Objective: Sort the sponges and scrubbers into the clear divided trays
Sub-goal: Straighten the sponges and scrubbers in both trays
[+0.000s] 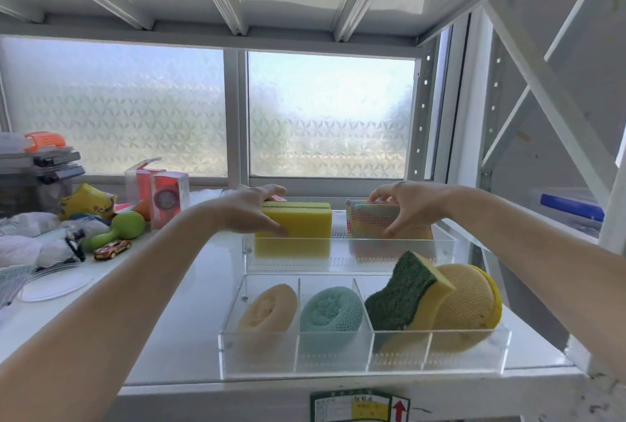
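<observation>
Two clear divided trays stand on a white shelf. In the far tray (349, 260), my left hand (252, 210) grips a yellow block sponge (301, 223) standing on edge. My right hand (406, 205) holds a multicoloured mesh scrubber (367, 222) upright at the tray's right part. The near tray (366, 354) holds a cream round scrubber (267, 308) in its left compartment and a teal round scrubber (332, 310) beside it. A green-and-yellow sponge (404, 293) leans on a yellow mesh pad (469, 299) at the right.
Left of the trays lies clutter: a green dumbbell-shaped toy (118, 228), a toy car (112, 249), clear boxes (167, 196), white bags (30, 235), a clear plate (54, 286). The shelf's front edge (305, 391) is near me. Frosted windows stand behind, and a shelf is overhead.
</observation>
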### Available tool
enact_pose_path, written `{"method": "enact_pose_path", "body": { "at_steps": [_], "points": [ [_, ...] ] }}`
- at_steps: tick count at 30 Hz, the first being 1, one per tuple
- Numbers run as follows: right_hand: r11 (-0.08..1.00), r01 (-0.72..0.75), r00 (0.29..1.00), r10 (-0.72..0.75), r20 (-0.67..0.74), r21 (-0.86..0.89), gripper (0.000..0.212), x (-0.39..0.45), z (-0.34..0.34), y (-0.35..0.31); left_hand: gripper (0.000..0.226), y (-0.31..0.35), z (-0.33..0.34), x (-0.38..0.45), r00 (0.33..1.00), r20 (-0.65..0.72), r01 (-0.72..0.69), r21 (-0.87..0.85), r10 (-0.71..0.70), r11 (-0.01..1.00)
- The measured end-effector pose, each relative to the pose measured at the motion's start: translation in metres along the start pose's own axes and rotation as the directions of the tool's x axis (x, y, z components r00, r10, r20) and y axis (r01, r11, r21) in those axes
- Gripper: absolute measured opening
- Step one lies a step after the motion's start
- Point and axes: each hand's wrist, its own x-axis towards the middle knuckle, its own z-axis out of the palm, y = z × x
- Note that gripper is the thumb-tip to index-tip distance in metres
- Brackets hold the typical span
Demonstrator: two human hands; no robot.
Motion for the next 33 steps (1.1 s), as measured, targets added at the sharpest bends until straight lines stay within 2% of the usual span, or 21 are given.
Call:
{"method": "enact_pose_path", "body": {
  "at_steps": [4,8,10,13,19,26,33],
  "points": [
    [0.998,0.058,0.995,-0.057,-0.086,0.01,0.091,-0.017,-0.012,-0.006,0.088,0.011,-0.004,-0.013,0.991,-0.09,-0.097,0.019,0.099,0.995],
    [0.988,0.153,0.974,-0.154,-0.166,-0.019,0.084,-0.058,-0.022,-0.017,0.082,0.047,-0.004,-0.043,0.931,-0.201,-0.293,0.084,0.305,0.952],
    [0.986,0.168,0.97,-0.169,-0.174,-0.016,0.079,-0.083,-0.021,-0.018,0.076,0.068,0.008,-0.061,0.898,-0.198,-0.38,0.104,0.393,0.919],
    [0.988,0.156,0.978,-0.155,-0.143,-0.005,0.076,-0.117,-0.012,-0.01,0.071,0.093,0.036,-0.08,0.884,-0.117,-0.448,0.074,0.454,0.891],
    [0.998,0.064,0.998,-0.064,-0.024,-0.005,0.075,-0.144,0.016,0.016,0.074,0.123,0.091,-0.079,0.924,0.041,-0.38,-0.031,0.381,0.925],
    [0.997,0.074,0.997,-0.074,-0.015,0.002,0.065,-0.15,0.033,0.025,0.077,0.123,0.106,-0.067,0.958,0.07,-0.268,-0.122,0.278,0.956],
    [0.997,0.075,0.997,-0.075,-0.031,0.002,0.062,-0.149,0.036,0.025,0.08,0.121,0.11,-0.069,0.964,0.072,-0.248,-0.115,0.257,0.962]
  ]
}}
